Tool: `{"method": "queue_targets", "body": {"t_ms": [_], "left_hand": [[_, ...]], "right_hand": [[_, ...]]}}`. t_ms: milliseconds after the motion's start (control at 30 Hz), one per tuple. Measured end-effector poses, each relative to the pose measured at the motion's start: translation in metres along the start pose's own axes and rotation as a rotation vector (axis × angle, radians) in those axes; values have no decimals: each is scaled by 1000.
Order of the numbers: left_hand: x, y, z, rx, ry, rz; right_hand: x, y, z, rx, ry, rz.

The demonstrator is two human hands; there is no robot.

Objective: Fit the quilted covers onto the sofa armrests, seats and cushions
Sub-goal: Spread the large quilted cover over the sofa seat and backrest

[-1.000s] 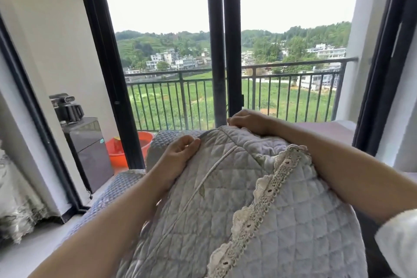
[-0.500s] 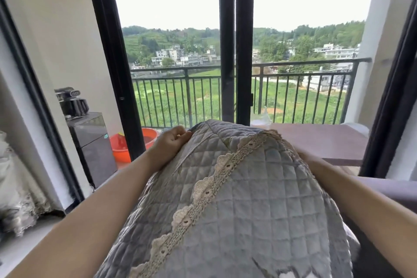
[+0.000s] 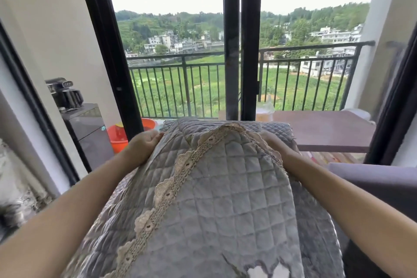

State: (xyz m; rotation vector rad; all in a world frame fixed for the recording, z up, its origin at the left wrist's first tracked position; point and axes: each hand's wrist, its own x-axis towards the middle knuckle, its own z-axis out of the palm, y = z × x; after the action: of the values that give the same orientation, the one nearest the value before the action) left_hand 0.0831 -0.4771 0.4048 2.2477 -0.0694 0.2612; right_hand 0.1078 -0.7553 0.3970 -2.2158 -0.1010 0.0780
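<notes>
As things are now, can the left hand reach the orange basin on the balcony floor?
Probably not directly. The left hand grips the edge of the quilted cover, and the black door frame stands between it and the orange basin, which seems to sit beyond the frame.

L grip [image 3: 144, 144] curled — R grip [image 3: 270, 142] half-hidden
</notes>
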Motion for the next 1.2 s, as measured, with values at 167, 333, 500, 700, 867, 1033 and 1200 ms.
{"method": "queue_targets", "body": {"t_ms": [167, 333, 500, 700, 867, 1033, 1200], "left_hand": [[-2, 27, -40, -42, -46, -87], [-19, -6, -68, 544, -397, -259], [-63, -68, -130, 700, -379, -271], [-39, -79, -130, 724, -460, -189], [-27, -97, -140, 744, -452, -110], [-18, -106, -144, 681, -455, -52], [-16, -110, -143, 659, -453, 28]], "right_hand": [[-10, -40, 62, -222, -38, -188], [-27, -91, 141, -233, -208, -329], [-30, -132, 208, -244, -302, -416], [-18, -115, 200, -254, -330, -320], [-25, -67, 167, -140, -548, -164], [-44, -6, 126, 39, -680, 28], [-64, -3, 113, -264, -158, -160]]}}
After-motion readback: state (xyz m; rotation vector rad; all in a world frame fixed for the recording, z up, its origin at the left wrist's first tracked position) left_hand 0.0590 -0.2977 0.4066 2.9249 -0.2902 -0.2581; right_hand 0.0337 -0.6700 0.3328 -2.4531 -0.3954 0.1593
